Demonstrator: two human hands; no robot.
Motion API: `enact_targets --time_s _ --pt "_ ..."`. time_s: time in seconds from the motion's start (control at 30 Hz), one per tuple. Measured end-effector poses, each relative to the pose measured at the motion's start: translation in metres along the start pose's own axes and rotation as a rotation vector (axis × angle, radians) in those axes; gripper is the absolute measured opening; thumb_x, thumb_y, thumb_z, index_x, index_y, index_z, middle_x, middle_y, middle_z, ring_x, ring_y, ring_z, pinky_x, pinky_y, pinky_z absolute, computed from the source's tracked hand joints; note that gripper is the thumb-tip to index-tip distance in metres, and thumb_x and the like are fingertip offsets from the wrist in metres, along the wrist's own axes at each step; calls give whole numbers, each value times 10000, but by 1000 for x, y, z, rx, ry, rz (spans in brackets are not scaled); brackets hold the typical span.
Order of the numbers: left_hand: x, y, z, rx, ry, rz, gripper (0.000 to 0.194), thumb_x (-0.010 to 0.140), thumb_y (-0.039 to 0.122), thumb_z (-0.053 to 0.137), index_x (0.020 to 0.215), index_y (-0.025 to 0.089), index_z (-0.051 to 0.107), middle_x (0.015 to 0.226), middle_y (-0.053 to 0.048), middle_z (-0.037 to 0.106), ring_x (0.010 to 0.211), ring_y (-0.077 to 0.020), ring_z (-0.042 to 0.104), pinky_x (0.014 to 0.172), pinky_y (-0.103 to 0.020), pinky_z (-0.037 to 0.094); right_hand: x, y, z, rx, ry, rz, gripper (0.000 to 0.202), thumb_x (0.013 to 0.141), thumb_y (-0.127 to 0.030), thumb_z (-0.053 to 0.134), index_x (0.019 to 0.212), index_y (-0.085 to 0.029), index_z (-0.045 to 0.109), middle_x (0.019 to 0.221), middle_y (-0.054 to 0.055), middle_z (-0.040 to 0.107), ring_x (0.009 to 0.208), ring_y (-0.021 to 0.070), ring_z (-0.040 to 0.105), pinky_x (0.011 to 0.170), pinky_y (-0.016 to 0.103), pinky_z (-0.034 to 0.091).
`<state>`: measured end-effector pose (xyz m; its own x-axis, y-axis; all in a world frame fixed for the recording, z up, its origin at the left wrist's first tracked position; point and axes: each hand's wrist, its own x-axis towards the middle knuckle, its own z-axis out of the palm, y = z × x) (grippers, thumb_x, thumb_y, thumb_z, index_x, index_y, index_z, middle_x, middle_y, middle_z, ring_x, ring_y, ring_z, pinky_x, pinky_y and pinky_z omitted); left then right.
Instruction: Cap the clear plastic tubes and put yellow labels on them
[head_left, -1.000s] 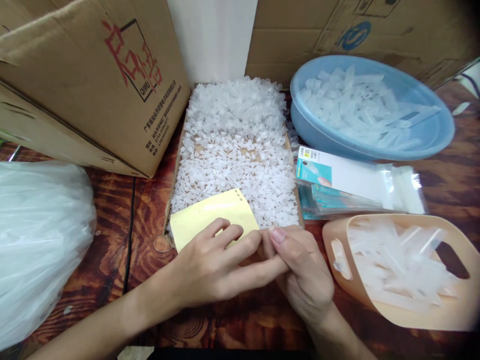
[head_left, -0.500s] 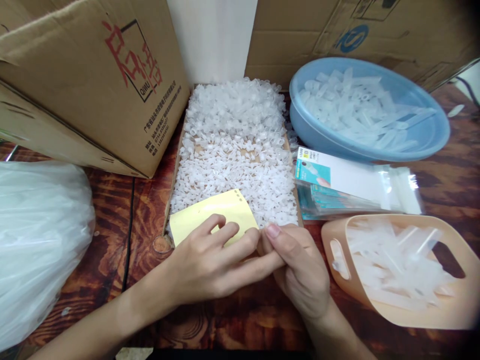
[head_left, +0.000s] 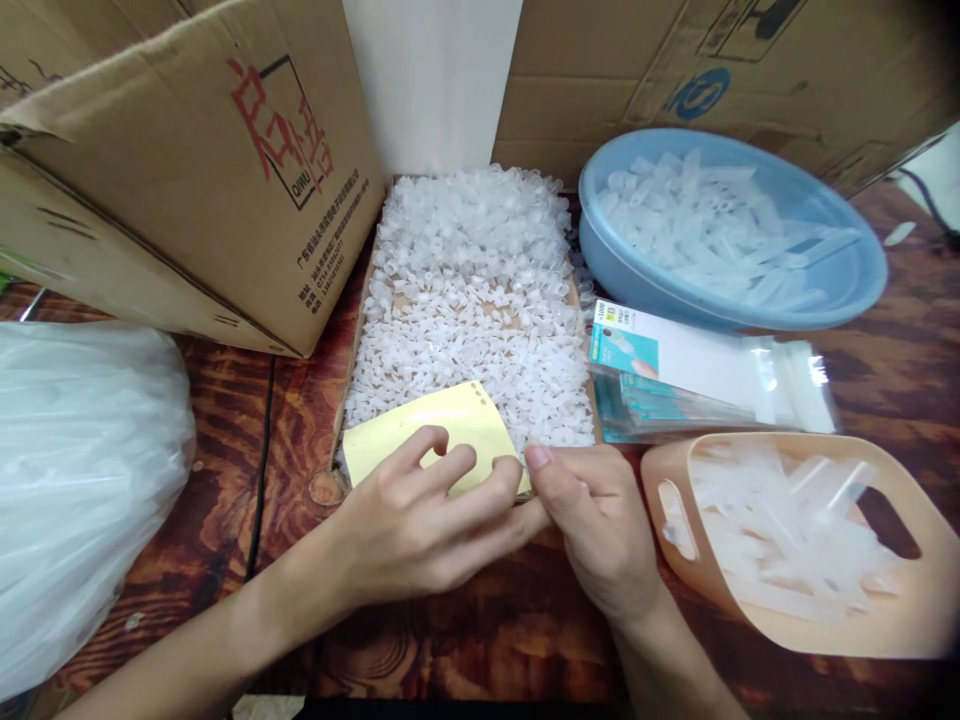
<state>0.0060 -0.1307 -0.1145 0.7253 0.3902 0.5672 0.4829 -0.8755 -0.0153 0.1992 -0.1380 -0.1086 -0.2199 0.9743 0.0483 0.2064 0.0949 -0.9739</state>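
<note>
My left hand (head_left: 427, 510) reaches over a yellow card (head_left: 442, 415), its outer fingers bent and its index finger stretched to my right hand. The left thumb is hidden. My right hand (head_left: 604, 525) is closed, thumb pressed on the curled index finger; whatever sits between the two hands' fingertips is too small or covered to make out. The yellow card has small dark marks in its top right corner and lies at the near end of a shallow cardboard tray (head_left: 348, 385). Small white plastic pieces (head_left: 457, 350) fill the tray, with larger translucent caps (head_left: 472, 215) heaped at its far end.
At the right stand a blue basin (head_left: 637, 275) and a peach basket (head_left: 720, 590), both holding translucent plastic pieces. Between them lie packaged cards (head_left: 697, 370) in clear sleeves. A cardboard box (head_left: 187, 180), a plastic bag (head_left: 82, 490) and a black cable (head_left: 262, 470) are at the left.
My right hand has turned slightly and its fingers are curled in more tightly. My left hand is nearly still. The view has shifted a little.
</note>
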Motion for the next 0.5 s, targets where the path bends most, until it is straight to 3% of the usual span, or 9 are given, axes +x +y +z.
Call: enact_targets --time_s 0.33,0.5 --pt "-3 -2 1 10 32 4 199 984 118 608 1169 137 679 975 -66 723 777 -192 631 757 -393 480 5 0 -8 -283 13 -121 592 1008 -413 569 522 -199 308 499 -45 258 460 86 281 498 300 202" --pt "-5 -3 1 -21 46 -52 165 1004 150 566 1126 126 676 949 -83 726 721 -177 597 737 -386 478 6 1 -9 -243 -8 -142 581 979 -444 619 530 -204 340 493 -51 307 458 88 300 495 295 206"
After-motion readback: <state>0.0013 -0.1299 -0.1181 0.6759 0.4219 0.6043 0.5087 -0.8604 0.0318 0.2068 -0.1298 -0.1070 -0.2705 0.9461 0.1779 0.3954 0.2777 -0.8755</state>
